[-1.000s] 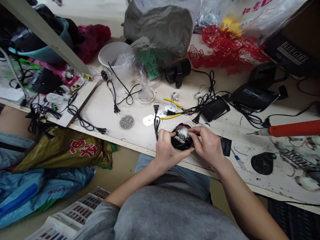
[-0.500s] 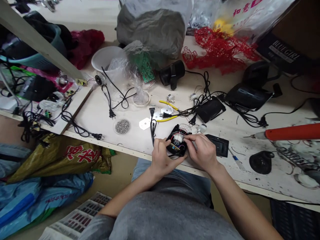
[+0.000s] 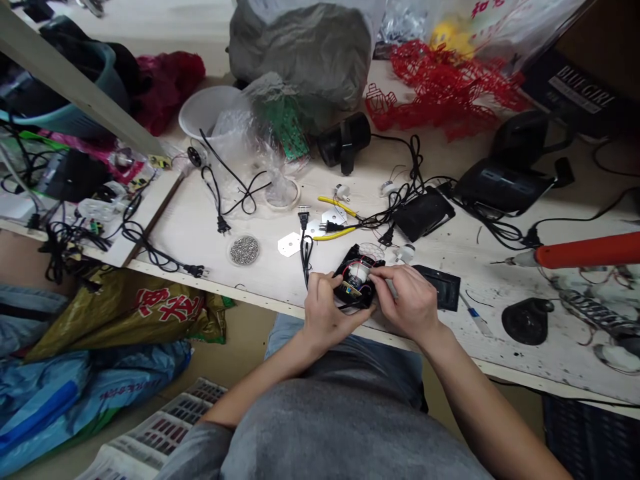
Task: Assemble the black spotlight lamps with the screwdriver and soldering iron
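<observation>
A small black device housing (image 3: 356, 280) with a white round part and red wires inside rests at the near edge of the white workbench (image 3: 200, 220). My left hand (image 3: 325, 313) grips its left side with curled fingers. My right hand (image 3: 407, 300) is closed at its right side, fingertips pinching at the white part in the middle. A black power cord (image 3: 303, 247) runs from the housing toward the back of the bench.
A round dish of small screws (image 3: 244, 249), yellow-handled pliers (image 3: 340, 232) and white hexagonal plates (image 3: 289, 245) lie just behind the housing. A black flat lid (image 3: 443, 288) and an orange-handled tool (image 3: 585, 252) lie to the right. Bags (image 3: 125, 313) sit on the floor at left.
The view shifted slightly. Both hands stay on the housing; my right fingertips have shifted a little over the white centre part.
</observation>
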### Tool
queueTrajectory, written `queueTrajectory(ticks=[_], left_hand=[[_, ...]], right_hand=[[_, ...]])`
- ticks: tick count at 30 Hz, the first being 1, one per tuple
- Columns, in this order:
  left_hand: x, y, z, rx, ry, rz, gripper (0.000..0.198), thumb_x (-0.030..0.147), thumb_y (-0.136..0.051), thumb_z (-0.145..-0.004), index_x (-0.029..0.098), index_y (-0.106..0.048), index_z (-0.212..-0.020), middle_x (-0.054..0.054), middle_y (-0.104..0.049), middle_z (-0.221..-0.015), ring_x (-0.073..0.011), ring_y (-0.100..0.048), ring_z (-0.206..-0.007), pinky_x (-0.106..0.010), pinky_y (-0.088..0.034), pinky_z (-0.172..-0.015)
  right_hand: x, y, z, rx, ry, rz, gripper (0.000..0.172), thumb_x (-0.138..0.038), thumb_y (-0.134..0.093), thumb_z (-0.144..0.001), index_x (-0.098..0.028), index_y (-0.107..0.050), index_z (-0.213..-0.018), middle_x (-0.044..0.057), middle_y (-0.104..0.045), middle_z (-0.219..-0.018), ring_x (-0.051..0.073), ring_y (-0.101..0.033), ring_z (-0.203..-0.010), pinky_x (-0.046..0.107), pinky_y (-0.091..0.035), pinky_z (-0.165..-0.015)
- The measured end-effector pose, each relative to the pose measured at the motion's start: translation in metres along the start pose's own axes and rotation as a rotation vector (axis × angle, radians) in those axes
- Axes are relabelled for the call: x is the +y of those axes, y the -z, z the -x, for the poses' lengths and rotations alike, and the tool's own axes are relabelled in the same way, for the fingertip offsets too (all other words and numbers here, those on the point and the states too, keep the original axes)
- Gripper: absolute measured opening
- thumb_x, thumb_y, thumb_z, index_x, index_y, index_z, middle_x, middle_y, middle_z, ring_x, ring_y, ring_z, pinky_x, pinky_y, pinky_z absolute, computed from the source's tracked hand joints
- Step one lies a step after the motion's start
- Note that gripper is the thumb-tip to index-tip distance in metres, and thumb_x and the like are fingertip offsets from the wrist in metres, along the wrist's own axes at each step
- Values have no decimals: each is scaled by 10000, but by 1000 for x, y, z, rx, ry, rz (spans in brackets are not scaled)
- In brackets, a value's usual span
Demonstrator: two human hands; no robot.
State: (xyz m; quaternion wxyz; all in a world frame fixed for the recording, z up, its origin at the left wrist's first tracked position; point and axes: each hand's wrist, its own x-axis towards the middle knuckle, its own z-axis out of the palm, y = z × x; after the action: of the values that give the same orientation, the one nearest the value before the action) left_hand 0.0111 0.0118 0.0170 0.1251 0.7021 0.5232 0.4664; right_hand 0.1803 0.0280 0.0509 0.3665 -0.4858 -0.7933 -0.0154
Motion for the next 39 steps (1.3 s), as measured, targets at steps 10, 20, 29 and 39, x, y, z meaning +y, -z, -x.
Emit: queueTrajectory(ticks=[10,20,29,39], left_hand=[[2,0,-1,-11,-7,13,624,425,-895,-647,195,-511,-1082,-34,-545,-927,-210,-613,-863,-344,-552,-704],[6,0,-8,-20,45,43,670,435,-917,-602,194,-509,-1075,-18,-531,-926,-189,-601,-843,-315,-537,-675],[7,-1,-12,-5,90,44,671,509,-928,-564,191,-527,-999,-16,-540,-894,-187,-582,-822,-317,-514,-660],[8,-1,-16,-36,194,78,739,570,-921,-556,185,-549,-1065,-36,-576,-952,-205,-635,-872,-321,-555,-681]], right_hand=[[2,2,0,-20,-23,4,80,-140,-578,-952,-200,-632,-950,33,-732,-786,180,-680,-709,309,-519,-680],[3,3,-3,-16,46,29,88,-93,-615,-927,-178,-615,-949,34,-712,-765,174,-653,-688,298,-531,-683],[11,3,-4,-77,41,-45,100,-104,-578,-951,-191,-611,-990,42,-699,-792,187,-650,-712,317,-538,-680],[16,1,-7,-106,26,-68,61,-138,-576,-956,-187,-610,-968,57,-705,-814,199,-657,-743,332,-547,-696]])
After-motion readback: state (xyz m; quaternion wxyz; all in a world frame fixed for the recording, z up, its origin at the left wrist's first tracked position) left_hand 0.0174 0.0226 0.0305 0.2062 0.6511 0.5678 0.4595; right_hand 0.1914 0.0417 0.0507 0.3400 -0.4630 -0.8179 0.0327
